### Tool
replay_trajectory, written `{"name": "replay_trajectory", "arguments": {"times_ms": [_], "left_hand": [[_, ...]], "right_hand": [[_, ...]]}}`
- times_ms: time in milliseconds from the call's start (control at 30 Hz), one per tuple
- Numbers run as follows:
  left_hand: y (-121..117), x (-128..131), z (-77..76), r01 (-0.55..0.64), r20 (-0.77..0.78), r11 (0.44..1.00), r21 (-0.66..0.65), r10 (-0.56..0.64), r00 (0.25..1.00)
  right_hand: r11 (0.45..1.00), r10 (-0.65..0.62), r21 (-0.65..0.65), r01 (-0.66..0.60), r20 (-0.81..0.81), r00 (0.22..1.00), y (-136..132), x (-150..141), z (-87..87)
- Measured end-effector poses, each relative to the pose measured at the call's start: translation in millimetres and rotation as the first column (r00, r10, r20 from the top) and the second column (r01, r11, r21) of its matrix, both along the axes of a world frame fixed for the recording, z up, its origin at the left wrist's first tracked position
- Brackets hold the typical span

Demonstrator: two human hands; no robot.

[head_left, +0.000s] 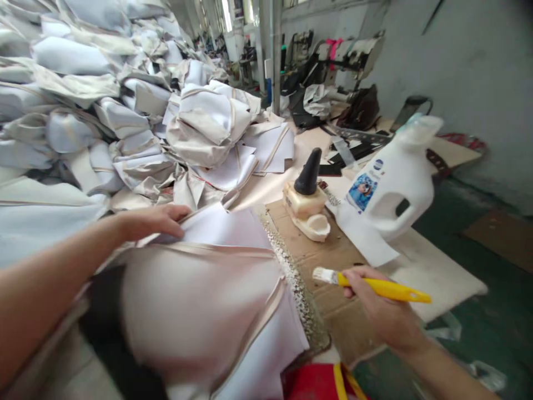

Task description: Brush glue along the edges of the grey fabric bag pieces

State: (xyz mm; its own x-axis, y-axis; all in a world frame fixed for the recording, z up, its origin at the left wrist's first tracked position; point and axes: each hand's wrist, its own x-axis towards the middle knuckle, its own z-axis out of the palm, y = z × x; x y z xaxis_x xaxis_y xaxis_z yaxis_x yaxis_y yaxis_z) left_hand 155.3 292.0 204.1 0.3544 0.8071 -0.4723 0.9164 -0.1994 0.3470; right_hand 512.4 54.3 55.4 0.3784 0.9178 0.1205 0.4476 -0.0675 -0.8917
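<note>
While my right hand [375, 305] clamps its fingers around the light-looking brush [387, 288] over the cardboard [341, 316], my left hand [160, 220] touches the far edge of the panel [191, 305] before me (pinching, I cannot tell); seemingly floppy, it wants edge holds.

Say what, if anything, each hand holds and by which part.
Right hand: the yellow brush, by its handle, toward the bristles. Left hand: at the pale material; grip cannot be told.
</note>
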Motion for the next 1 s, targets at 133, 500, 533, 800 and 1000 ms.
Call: {"name": "replay_trajectory", "arguments": {"times_ms": [133, 500, 533, 800, 1000], "left_hand": [[6.8, 37.2, -85.4, 0.010, -0.031, 0.999, -0.032, -0.011, 0.999], [-76.4, 67.6, -187.0, 0.335, -0.123, 0.851, 0.403, -0.313, 0.942], [-78.0, 69.1, -193.4, 0.325, -0.120, 0.858, 0.398, -0.303, 0.945], [-75.1, 66.8, -207.3, 0.255, -0.017, 0.879, 0.402, -0.272, 0.962], [-76.1, 65.4, -211.6, 0.219, 0.039, 0.884, 0.413, -0.257, 0.966]], "right_hand": [[1.000, 0.001, 0.023, -0.002, 0.032, 0.999, -1.5, -4.9, -10.0], [0.991, 0.083, -0.098, -0.093, -0.094, 0.992, 87.1, -50.4, -16.9], [0.984, 0.127, -0.114, -0.137, -0.091, 0.988, 102.8, -58.1, -20.6], [0.973, 0.146, -0.169, -0.158, -0.081, 0.986, 215.5, -101.2, -61.9], [0.977, 0.152, -0.151, -0.151, -0.001, 0.988, 224.3, -105.3, -65.8]]}}
